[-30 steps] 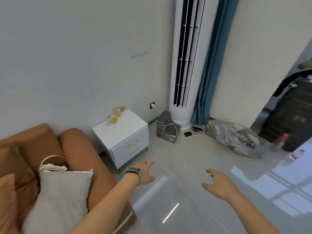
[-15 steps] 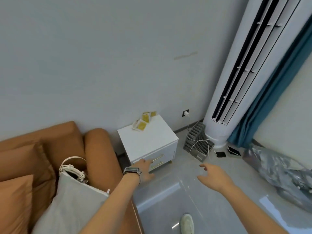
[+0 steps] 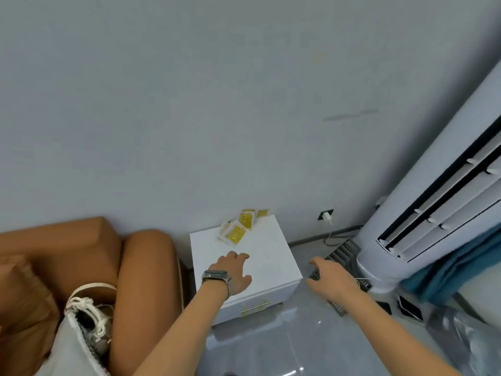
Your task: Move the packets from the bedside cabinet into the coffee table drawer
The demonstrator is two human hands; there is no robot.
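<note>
While both hands reach out, the packets (image 3: 241, 226) lie in a small heap at the far edge of the cabinet (image 3: 271, 256), close to the wall (image 3: 217, 104). They are yellow and white, and some lie on top of others. The cabinet is white and has a drawer with a gold handle (image 3: 254, 307) on its near side.

The left hand (image 3: 233, 272) is over the near part of the cabinet top. Its fingers are loose and spread, and it holds nothing. It is near the packets but not touching them. A watch (image 3: 215, 275) is on that wrist.

The right hand (image 3: 329, 275) is to the right of the cabinet, over the floor (image 3: 271, 346). Its fingers are loose too, and it holds nothing.

A brown sofa (image 3: 143, 267) stands left of the cabinet, with a grey bag (image 3: 70, 348) on it. On the right a tall white air cooler (image 3: 433, 213) stands by a blue curtain (image 3: 455, 270). A grey rack (image 3: 344, 251) sits on the floor between the cabinet and the cooler. A charger (image 3: 326, 216) is plugged into the wall just above it.
</note>
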